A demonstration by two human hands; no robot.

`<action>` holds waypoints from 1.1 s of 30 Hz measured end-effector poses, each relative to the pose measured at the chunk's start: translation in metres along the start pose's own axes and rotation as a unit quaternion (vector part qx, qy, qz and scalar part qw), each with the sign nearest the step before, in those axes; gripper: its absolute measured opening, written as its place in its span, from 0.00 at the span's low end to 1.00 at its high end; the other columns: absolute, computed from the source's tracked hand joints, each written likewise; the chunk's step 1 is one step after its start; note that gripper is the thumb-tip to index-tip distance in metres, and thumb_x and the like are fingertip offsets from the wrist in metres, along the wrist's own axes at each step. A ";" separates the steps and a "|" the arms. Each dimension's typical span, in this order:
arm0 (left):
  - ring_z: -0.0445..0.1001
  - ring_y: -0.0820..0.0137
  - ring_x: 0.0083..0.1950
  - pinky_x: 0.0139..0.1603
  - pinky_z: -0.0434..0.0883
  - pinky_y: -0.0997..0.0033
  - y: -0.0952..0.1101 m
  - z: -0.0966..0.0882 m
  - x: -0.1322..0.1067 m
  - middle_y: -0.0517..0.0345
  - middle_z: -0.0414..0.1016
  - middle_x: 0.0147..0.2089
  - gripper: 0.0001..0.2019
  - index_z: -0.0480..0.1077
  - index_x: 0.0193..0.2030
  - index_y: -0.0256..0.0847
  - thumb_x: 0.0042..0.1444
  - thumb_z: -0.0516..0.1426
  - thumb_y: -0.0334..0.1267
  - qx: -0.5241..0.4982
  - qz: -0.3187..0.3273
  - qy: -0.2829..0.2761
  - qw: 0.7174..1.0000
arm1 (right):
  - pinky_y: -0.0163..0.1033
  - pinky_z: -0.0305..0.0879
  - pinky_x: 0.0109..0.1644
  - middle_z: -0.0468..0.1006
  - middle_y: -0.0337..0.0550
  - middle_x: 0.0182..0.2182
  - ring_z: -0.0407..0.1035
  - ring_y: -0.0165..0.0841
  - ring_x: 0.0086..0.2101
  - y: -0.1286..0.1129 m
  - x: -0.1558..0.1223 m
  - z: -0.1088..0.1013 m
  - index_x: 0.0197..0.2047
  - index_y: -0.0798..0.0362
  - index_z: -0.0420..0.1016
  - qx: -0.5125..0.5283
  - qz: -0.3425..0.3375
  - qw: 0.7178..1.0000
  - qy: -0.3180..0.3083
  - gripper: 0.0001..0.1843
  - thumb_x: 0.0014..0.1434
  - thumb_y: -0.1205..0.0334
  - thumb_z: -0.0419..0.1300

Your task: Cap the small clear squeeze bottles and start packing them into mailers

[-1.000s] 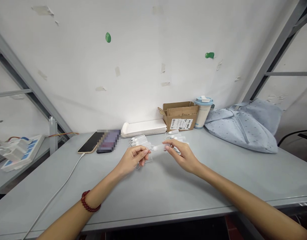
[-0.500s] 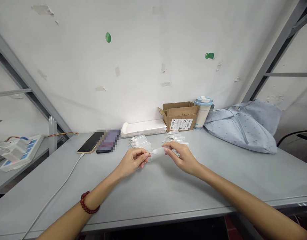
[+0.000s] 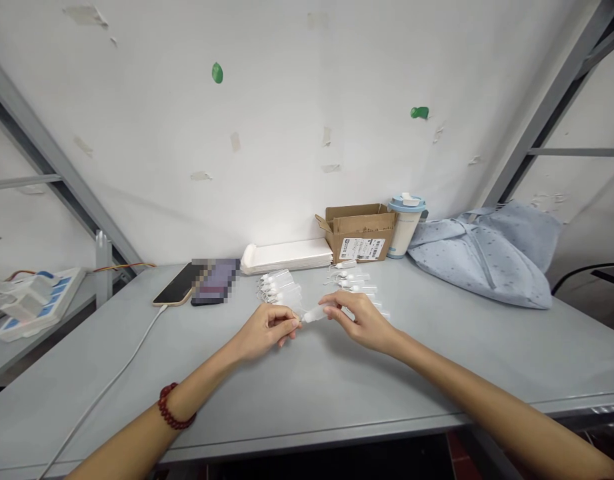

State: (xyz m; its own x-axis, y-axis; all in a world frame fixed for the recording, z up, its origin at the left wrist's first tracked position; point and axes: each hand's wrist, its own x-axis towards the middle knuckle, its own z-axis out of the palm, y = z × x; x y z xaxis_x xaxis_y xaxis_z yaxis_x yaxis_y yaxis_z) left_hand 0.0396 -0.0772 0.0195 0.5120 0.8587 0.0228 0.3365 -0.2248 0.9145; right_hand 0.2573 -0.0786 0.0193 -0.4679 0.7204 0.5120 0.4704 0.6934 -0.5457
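A small translucent tube with a white cap-like end [image 3: 315, 314] spans the gap between my hands, just above the grey table. My right hand [image 3: 363, 319] pinches its body between thumb and fingers. At the capped end, my left hand [image 3: 271, 329] has thumb and forefinger closed, seemingly on a thin cord there; the cord itself is too fine to make out well. Beyond my left hand lies a group of similar clear tubes [image 3: 283, 285] with white ends and white loops. More such tubes [image 3: 355, 276] lie in a row behind my right hand, which partly hides them.
At the back stand a stack of flat white card or envelopes [image 3: 289, 255], an open cardboard box [image 3: 361, 233] and a lidded cup [image 3: 405, 227]. A blue cloth bag [image 3: 481, 260] lies right. Two phones [image 3: 179, 285] and a charging cable [image 3: 111, 377] are left, near a power strip [image 3: 47, 307].
Both hands have shifted slightly, and the tube between them has come down and nearer to me, now tilted. More of the tubes behind my hands shows.
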 end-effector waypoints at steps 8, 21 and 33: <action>0.61 0.78 0.20 0.23 0.61 0.77 0.001 0.002 -0.001 0.58 0.68 0.24 0.15 0.71 0.30 0.33 0.53 0.54 0.46 -0.007 -0.008 0.002 1.000 | 0.37 0.64 0.33 0.76 0.43 0.26 0.68 0.31 0.27 0.001 -0.002 0.004 0.39 0.56 0.72 0.008 0.006 1.000 0.013 0.13 0.62 0.59 0.49; 0.61 0.78 0.20 0.23 0.60 0.76 -0.001 0.002 -0.001 0.58 0.69 0.23 0.15 0.71 0.30 0.33 0.52 0.54 0.46 -0.019 -0.011 -0.003 1.000 | 0.36 0.63 0.32 0.74 0.43 0.25 0.68 0.31 0.26 0.000 -0.003 0.006 0.39 0.56 0.72 0.004 -0.001 1.000 0.019 0.14 0.62 0.58 0.49; 0.63 0.78 0.19 0.23 0.61 0.75 0.003 -0.002 0.005 0.59 0.69 0.22 0.15 0.72 0.27 0.33 0.54 0.53 0.43 -0.060 0.001 0.022 0.998 | 0.34 0.61 0.33 0.73 0.40 0.25 0.67 0.29 0.28 -0.005 0.002 -0.005 0.34 0.55 0.71 0.032 0.017 0.999 0.011 0.13 0.63 0.60 0.48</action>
State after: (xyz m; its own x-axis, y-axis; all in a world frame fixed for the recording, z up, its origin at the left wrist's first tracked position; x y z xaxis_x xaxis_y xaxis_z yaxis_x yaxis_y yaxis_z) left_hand 0.0411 -0.0728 0.0228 0.4761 0.8784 0.0406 0.2376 -0.1729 0.9559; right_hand 0.2575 -0.0808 0.0265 -0.4355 0.7438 0.5070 0.4369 0.6671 -0.6034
